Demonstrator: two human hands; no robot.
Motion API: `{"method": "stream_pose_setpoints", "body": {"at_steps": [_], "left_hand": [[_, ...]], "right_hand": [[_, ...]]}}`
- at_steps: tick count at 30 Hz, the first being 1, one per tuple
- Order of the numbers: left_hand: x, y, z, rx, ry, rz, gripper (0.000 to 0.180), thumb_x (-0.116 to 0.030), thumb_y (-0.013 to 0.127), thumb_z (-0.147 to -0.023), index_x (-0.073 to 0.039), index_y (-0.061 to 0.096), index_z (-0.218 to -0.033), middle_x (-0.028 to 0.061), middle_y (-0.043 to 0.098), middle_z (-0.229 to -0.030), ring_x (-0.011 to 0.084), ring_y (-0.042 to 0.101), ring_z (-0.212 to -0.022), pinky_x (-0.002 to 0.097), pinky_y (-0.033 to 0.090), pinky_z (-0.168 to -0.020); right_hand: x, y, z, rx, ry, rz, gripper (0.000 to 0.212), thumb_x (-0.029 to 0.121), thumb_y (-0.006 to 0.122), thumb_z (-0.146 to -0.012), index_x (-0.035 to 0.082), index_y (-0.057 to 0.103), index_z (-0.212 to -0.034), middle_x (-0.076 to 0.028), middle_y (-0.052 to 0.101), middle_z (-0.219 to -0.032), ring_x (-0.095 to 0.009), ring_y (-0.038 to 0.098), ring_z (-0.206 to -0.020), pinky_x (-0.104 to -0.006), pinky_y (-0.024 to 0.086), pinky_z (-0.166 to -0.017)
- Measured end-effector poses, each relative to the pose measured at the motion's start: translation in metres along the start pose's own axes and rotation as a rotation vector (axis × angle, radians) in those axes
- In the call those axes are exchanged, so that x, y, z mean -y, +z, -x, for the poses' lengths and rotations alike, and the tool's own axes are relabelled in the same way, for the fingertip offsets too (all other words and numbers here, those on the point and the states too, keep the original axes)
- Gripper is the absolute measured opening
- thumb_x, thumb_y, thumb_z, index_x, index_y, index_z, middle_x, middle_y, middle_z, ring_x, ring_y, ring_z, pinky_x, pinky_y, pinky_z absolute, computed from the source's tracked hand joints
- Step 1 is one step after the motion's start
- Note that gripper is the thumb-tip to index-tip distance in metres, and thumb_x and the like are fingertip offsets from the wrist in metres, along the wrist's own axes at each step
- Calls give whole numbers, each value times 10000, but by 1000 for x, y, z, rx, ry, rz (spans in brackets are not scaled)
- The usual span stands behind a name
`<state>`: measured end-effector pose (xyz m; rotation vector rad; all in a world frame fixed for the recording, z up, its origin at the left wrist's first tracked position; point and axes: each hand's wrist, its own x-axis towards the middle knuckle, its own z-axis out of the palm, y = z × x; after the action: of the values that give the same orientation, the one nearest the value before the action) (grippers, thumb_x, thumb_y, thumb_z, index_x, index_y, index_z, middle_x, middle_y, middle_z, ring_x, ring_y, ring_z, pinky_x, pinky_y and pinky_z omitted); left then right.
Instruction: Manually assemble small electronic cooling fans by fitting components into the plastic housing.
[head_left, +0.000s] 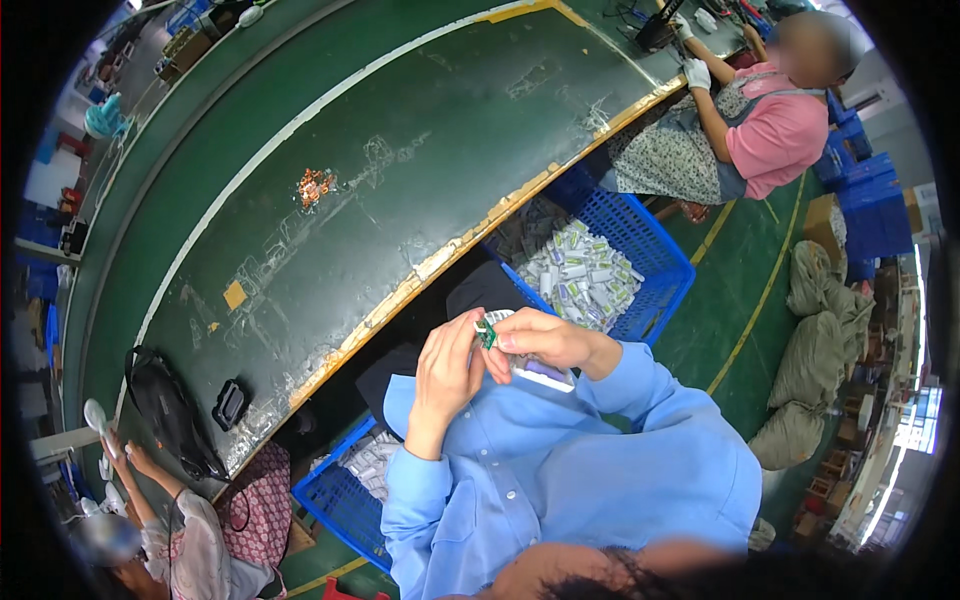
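Just above my lap, both hands are closed around a small green circuit board with a whitish part at its top. My left hand grips it from the left with bent fingers. From the right, the thumb and fingers of my right hand pinch it. Under my right hand shows a clear and white plastic piece with a purple patch; whether my fingers hold it is hidden. White plastic pieces with green and purple parts fill a blue basket beyond my right hand.
A green workbench with a worn edge runs ahead of me. On it lie small coppery parts, a yellowish square, a black bag and a black case. Another blue basket stands at left. Co-workers sit at both sides.
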<state>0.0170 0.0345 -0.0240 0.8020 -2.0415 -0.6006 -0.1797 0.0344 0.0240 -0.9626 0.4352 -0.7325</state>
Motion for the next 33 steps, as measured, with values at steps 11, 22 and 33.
{"method": "stream_pose_setpoints", "body": {"at_steps": [11, 22, 33], "left_hand": [[-14, 1, -18, 76, -140, 273, 609, 120, 667, -759, 12, 518, -1339, 204, 636, -1230, 388, 644, -1117, 410, 542, -925], [-12, 8, -6, -59, -357, 582, 608, 189, 504, -848, -29, 459, -1413, 184, 635, -1216, 248, 685, -1037, 336, 560, -882], [-28, -38, -38, 24, -78, 268, 426, 63, 692, -690, -13, 664, -1108, 149, 674, -1086, 330, 671, -970, 387, 548, -845]], "right_hand": [[7, -1, 4, -109, 140, 122, 427, 252, 444, -1057, -35, 665, -831, -111, 677, -820, -185, 648, -793, -319, 502, -782], [16, 5, 10, -31, 266, 208, 313, 169, 491, -1016, -28, 672, -852, -90, 680, -829, -149, 640, -838, -296, 488, -794], [24, -8, -9, 20, 212, 232, 304, 164, 506, -973, -32, 683, -822, -99, 689, -782, -168, 641, -770, -302, 490, -756]]}}
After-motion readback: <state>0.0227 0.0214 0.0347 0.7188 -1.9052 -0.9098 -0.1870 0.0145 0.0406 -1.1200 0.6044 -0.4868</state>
